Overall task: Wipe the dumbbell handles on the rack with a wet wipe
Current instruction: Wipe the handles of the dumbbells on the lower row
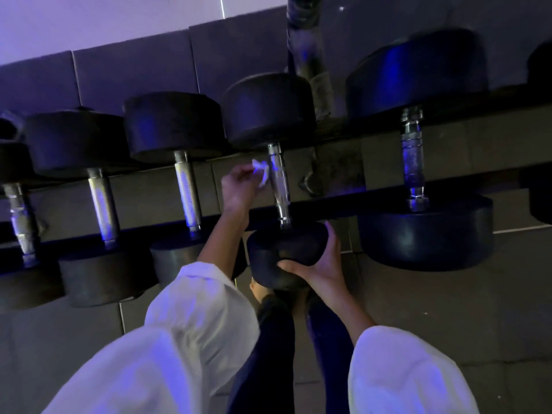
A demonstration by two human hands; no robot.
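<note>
Dim; blue-violet cast overall. Blue glare streaks on the shiny knurled chrome dumbbell handle [277, 182] at centre. Just left of it, left hand [239, 188] and crumpled white wet wipe [261, 172] are motion-blurred. Far to either side of it, black metal rack rails [343, 206] bow: wide-angle distortion.

The left hand [239, 186] and wet wipe [260, 171] are blurred; the wipe perhaps touches the handle [277, 180], but contact cannot be told. The right hand [324, 264] covers part of the dumbbell head [283, 249]. At the right end of the rack [337, 210], the picture's edge cuts off the last dumbbell [540, 189].
</note>
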